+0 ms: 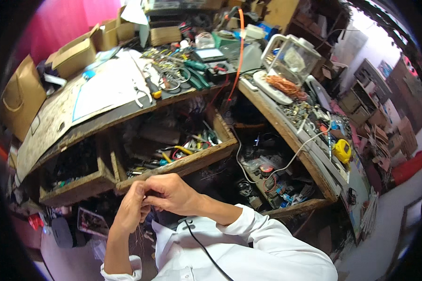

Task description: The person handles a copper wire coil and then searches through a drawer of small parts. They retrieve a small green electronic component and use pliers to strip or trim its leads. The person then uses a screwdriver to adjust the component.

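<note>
My left hand [130, 206] and my right hand [171, 193] meet close in front of my white shirt, near the front of an open drawer. Both are closed, with fingertips pressed together. Whatever they pinch is too small and too hidden to make out. Below the left hand, a few thin brownish strands [141, 236] hang down; whether the fingers hold them I cannot tell. Just beyond the hands, the wooden drawer [192, 165] is pulled out, holding yellow-handled tools [184, 150] and other small tools.
A workbench carries a white sheet [105, 91], green-handled pliers [197, 80] and piled tools. On the right-hand bench lie a copper wire coil [286, 87] and a yellow tape measure [342, 151]. A white cable [286, 165] crosses another open, cluttered drawer [299, 207]. An orange cord [241, 51] hangs down.
</note>
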`<state>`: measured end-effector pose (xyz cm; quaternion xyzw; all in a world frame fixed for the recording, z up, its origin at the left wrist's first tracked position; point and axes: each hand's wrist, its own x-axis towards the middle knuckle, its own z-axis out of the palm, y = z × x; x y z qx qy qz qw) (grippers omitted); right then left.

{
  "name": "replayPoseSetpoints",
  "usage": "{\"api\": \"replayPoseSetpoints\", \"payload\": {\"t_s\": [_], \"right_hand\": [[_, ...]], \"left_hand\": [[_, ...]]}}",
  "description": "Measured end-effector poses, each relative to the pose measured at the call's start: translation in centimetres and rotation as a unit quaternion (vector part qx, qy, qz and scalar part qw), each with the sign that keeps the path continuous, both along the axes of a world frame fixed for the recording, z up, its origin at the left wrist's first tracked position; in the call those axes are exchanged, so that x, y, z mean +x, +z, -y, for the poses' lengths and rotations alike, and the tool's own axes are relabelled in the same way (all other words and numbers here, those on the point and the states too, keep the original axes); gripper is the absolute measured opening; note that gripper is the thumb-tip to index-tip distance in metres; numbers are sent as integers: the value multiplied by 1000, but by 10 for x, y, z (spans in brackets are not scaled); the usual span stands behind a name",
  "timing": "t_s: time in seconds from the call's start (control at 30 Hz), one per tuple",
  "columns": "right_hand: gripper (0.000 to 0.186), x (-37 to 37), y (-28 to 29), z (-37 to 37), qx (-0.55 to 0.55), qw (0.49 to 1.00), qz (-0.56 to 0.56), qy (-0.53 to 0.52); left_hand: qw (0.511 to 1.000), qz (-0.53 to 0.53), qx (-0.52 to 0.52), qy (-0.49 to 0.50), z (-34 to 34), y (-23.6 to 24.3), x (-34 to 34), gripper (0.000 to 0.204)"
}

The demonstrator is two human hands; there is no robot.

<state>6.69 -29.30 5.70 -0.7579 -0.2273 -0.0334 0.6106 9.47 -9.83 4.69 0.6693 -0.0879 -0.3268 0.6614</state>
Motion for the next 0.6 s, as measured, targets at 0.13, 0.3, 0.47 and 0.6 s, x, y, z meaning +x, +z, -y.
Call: {"api": "replayPoseSetpoints", "payload": {"t_s": [0.13, 0.3, 0.47, 0.6], "right_hand": [[6, 2, -9, 17, 42, 999, -19, -3], [7, 4, -2, 35, 39, 996, 20, -83], [23, 6, 12, 47, 123, 987, -74, -70], [20, 24, 52, 113, -198, 882, 253, -345]], "left_hand": [[999, 7, -45, -5, 4, -9, 7, 53], [997, 45, -25, -55, -4, -6, 10, 37], [984, 126, -121, 35, -7, -12, 12, 36], [971, 118, -172, 114, -30, -1, 15, 37]]}}
